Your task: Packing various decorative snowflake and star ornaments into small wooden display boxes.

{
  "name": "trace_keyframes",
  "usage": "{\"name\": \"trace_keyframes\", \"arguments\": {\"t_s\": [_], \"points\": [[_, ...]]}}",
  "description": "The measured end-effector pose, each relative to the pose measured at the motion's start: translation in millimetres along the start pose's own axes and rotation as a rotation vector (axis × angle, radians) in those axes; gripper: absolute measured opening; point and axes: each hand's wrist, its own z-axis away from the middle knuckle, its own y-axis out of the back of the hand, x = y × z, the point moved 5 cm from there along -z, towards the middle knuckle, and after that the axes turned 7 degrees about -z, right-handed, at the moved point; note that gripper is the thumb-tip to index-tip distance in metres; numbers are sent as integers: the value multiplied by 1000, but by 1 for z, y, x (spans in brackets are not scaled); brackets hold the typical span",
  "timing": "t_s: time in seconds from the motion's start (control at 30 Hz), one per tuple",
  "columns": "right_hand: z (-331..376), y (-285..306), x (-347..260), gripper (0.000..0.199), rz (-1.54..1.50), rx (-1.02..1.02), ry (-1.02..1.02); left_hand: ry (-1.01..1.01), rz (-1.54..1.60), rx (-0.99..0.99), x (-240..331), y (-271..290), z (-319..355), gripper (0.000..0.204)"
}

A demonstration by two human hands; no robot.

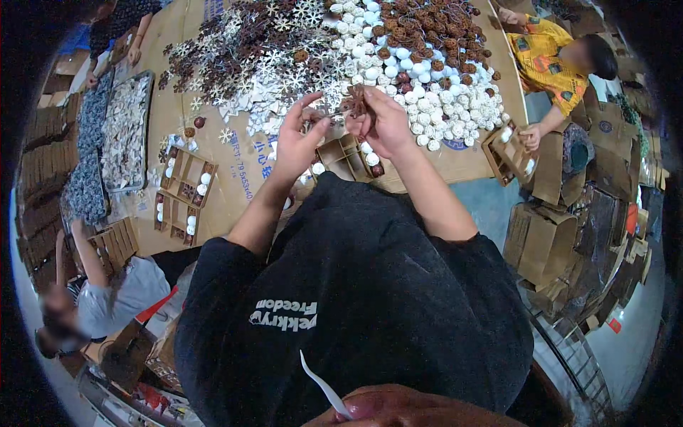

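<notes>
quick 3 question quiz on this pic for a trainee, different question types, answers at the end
1. True or false: the person's right hand pinches a brown piece.
2. What colour is the top of the co-worker touching the divided wooden box on the right?
A) grey
B) yellow
C) black
3. Fill in: the white ball heap lies to the ____ of the snowflake heap.

Key: 1 true; 2 B; 3 right

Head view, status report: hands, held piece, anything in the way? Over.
Right hand pinching brown snowflake-like piece. Left hand beside it, fingers curved, contact unclear. Possible obstacle: brown rectangular divided tray, close to both hands.
</notes>
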Motion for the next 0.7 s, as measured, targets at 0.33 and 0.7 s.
{"name": "trace_keyframes", "arguments": {"t_s": [0.33,0.7], "points": [[5,-1,-17,25,167,70,54,-157,-405,148,25,20,4,55],[1,9,-4,23,43,-69,-165,-38,-146,30,22,13,5,57]]}}
